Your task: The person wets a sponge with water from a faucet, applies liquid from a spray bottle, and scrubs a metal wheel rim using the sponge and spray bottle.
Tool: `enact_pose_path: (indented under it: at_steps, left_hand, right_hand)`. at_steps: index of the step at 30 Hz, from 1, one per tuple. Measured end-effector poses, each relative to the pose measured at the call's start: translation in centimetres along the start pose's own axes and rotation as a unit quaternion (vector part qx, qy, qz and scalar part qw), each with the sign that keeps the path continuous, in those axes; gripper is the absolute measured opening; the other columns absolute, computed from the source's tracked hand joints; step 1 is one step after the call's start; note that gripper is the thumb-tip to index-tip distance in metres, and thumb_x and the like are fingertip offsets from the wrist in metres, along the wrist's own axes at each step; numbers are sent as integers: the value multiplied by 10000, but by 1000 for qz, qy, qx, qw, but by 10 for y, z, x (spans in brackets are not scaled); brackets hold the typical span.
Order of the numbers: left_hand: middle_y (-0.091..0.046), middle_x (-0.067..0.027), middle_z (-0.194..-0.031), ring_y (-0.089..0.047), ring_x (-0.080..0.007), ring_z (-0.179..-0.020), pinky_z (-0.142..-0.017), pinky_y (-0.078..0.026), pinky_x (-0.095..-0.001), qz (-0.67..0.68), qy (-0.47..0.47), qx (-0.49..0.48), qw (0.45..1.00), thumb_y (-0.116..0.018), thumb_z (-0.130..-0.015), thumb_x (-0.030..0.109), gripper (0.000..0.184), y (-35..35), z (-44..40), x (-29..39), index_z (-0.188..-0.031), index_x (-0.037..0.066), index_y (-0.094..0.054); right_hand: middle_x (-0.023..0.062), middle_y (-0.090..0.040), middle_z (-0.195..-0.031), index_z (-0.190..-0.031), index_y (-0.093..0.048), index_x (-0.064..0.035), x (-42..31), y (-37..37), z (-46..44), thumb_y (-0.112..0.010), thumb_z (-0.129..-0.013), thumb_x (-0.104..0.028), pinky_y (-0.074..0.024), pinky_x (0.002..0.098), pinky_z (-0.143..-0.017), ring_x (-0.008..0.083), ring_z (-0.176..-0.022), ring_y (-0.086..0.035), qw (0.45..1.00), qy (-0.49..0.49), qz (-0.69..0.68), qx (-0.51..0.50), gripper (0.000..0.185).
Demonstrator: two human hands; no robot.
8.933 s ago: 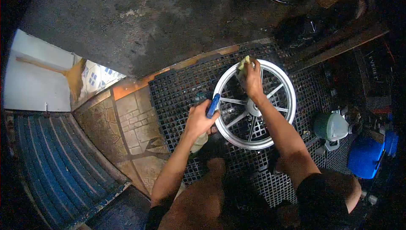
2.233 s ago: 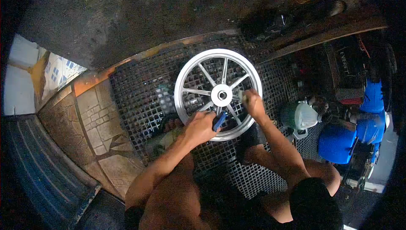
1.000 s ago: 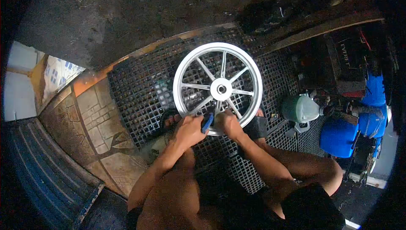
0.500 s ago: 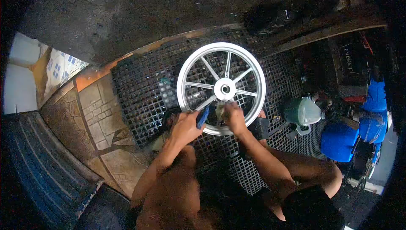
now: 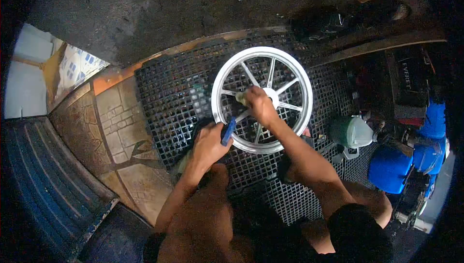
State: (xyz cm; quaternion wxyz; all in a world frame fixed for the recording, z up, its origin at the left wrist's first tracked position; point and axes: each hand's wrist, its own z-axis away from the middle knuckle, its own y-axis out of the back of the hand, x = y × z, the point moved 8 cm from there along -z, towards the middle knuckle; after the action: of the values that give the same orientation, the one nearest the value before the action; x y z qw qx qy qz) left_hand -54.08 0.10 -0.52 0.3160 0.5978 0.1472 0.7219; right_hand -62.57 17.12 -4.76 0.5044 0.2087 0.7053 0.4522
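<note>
A silver spoked wheel (image 5: 308,86) is held over the black grid mat, its rim facing up at me. My left hand (image 5: 208,144) is closed at the wheel's lower left rim, with a slim blue object (image 5: 228,131) by its thumb; I cannot make out its kind. Over the left spokes, near the hub (image 5: 274,97), is my right hand (image 5: 261,107), its fingers wrapped round a small yellowish-green sponge (image 5: 241,98). Motion blurs the sponge, and the right hand hides part of the hub.
Black grid matting (image 5: 166,86) lies under the wheel. To the right stand a translucent green jug (image 5: 353,131) and several blue containers, one of them a blue jerrycan (image 5: 390,169). A ridged dark panel (image 5: 53,181) is at the lower left, beside patterned floor tiles (image 5: 118,123).
My right hand has moved up and left across the spokes with the sponge, from below the hub. My left hand stays by the rim. The whole view has shifted slightly.
</note>
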Motion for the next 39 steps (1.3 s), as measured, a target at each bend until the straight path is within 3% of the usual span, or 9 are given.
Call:
enact_pose_path:
  at_steps: [6,7,8,10,24,32,35,36,39]
  left_hand:
    - [-653,-220,-902,-609,-460,-865,-819,-473,-524,-24,58,-40,997,-674,-806,242,252,1,1,-19,-931,35,-602]
    - [-654,-218,-891,-611,-458,-861,-813,-474,-522,-13,36,-19,999,-674,-805,240,249,5,1,-17,-928,35,-603]
    - [-655,-216,-880,-612,-455,-856,-807,-475,-520,-2,14,-1,1000,-674,-804,238,246,7,2,-15,-925,36,-604]
    - [-655,-215,-865,-613,-452,-844,-798,-478,-515,6,-14,7,1000,-674,-804,237,242,5,4,-13,-922,37,-605]
    - [-644,-192,-949,-588,-438,-919,-865,-470,-484,4,5,-55,998,-698,-806,244,269,8,-4,17,-972,51,-610]
    - [-638,-193,-1012,-590,-435,-957,-861,-477,-489,14,-10,-108,994,-697,-806,234,292,-4,-5,32,-1016,54,-604]
    - [-630,-215,-1067,-585,-443,-979,-875,-479,-493,21,-20,-113,993,-707,-794,236,323,-19,-7,27,-1043,53,-614]
    - [-631,-220,-1067,-585,-444,-981,-880,-480,-492,22,-41,-87,995,-710,-790,234,326,-21,-8,31,-1044,51,-618]
    - [-631,-224,-1070,-584,-446,-995,-895,-477,-497,24,-16,-105,994,-705,-791,234,332,-33,-3,31,-1042,34,-622]
  right_hand:
    - [210,-625,-1100,-1010,-691,-48,30,-50,-41,-635,-809,-126,-499,443,-895,382,-1041,-597,984,80,57,-146,223]
    - [219,-642,-1120,-1014,-693,-40,56,-54,-35,-600,-833,-146,-494,423,-947,368,-1128,-581,964,-28,146,-222,229]
    - [229,-650,-1121,-1034,-688,-38,57,-48,-28,-567,-832,-113,-502,435,-942,384,-1105,-598,966,97,164,-176,247]
    - [244,-637,-1155,-1047,-680,-20,57,-21,-25,-555,-828,-85,-514,451,-917,411,-1037,-623,951,-17,155,-266,260]
    - [245,-614,-1039,-1034,-658,-6,55,30,-90,-646,-770,-47,-497,463,-819,421,-996,-605,998,14,52,35,267]
    - [162,-663,-1062,-1022,-691,-74,62,35,-18,-695,-787,-226,-520,439,-898,362,-972,-641,977,123,42,-170,279]
    - [162,-670,-960,-1005,-682,-60,85,61,13,-683,-805,-233,-540,428,-829,336,-896,-664,987,-103,-74,-96,264]
    - [178,-668,-1063,-1107,-651,-17,87,59,41,-727,-742,54,-569,393,-841,310,-1006,-666,986,-147,-74,-17,380]
    - [186,-671,-1032,-1082,-652,-7,68,43,79,-760,-711,3,-542,416,-799,341,-958,-668,964,-254,-40,-61,386]
